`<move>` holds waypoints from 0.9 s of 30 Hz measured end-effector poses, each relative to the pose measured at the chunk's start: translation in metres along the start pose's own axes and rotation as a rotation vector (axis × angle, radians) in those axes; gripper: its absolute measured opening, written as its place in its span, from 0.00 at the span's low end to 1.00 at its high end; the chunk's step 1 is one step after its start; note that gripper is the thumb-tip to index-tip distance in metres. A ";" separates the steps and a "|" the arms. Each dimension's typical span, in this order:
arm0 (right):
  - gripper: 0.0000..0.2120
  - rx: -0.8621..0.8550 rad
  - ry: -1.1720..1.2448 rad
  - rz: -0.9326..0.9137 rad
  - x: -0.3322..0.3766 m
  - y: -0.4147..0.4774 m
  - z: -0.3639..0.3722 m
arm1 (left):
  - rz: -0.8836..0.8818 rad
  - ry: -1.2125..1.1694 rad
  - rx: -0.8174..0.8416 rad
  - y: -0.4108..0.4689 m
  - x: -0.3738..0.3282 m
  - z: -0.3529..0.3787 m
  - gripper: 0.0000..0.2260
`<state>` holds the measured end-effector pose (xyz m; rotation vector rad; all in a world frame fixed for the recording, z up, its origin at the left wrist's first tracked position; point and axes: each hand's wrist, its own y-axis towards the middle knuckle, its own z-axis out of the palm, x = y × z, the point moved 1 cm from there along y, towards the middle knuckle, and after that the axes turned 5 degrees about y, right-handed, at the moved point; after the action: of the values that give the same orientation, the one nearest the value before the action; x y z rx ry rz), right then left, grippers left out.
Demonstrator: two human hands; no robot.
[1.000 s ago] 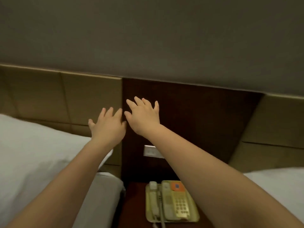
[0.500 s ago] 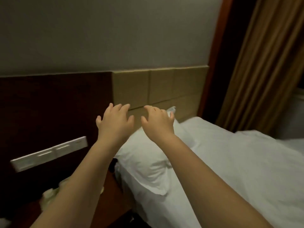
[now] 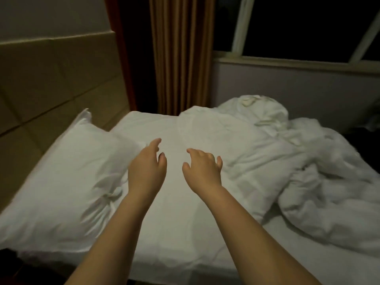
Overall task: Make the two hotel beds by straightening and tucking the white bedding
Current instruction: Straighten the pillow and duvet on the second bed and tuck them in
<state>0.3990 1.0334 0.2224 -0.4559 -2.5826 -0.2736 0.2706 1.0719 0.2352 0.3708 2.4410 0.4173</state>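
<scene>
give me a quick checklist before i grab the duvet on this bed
1. Left hand free, fingers relaxed, holding nothing: ok.
2. Right hand free, holding nothing: ok.
3. Duvet spread flat: not ok, it lies bunched away from the headboard.
4. Pillow at the headboard end: ok, though creased.
5. Sheet smooth where bare: ok, only faint creases.
6. Sheet tucked along the far edge: cannot tell.

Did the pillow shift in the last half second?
No. The pillow still lies along the padded headboard, far corner sticking up as before; only the camera swung right.
</scene>
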 end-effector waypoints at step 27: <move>0.36 0.464 -0.419 -0.318 -0.485 0.100 0.061 | -0.359 -0.033 0.755 -0.040 -0.089 0.443 0.32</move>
<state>0.8062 1.0127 -0.0656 0.0813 -2.9953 0.3527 0.6093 1.0942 -0.0657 0.2265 2.4796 -0.6753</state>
